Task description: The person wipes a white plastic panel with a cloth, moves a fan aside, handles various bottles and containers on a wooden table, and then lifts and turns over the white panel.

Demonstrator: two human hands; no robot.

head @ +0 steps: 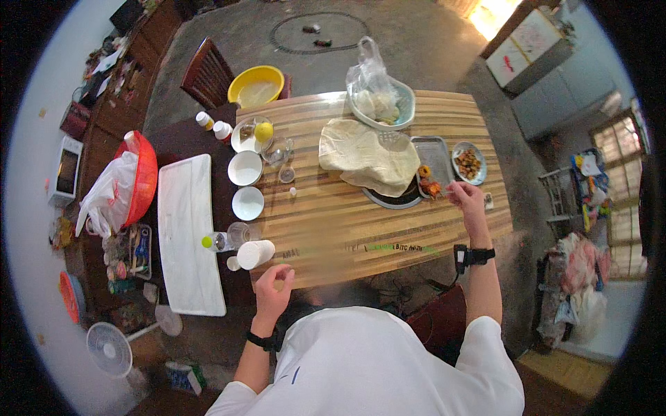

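My right hand (464, 196) is at the near right corner of a metal tray (436, 156), with its fingers closed together on something thin that is too small to tell. Reddish-brown food pieces (431, 187) lie in the tray beside the fingertips. A plate of chopped food (468, 163) is just beyond this hand. My left hand (276, 286) rests near the table's front edge, thumb and fingers curled, close to a white paper roll (256, 254); nothing shows in it. A cream cloth (369, 156) partly covers a dark round pan (395, 200) left of the tray.
A basket (406, 112) with a plastic bag stands at the far edge. White bowls (245, 168), a glass jug (278, 152) and a bottle with a green cap (216, 242) line the left side. Beyond them are a white board (187, 234) and a red basket (147, 179).
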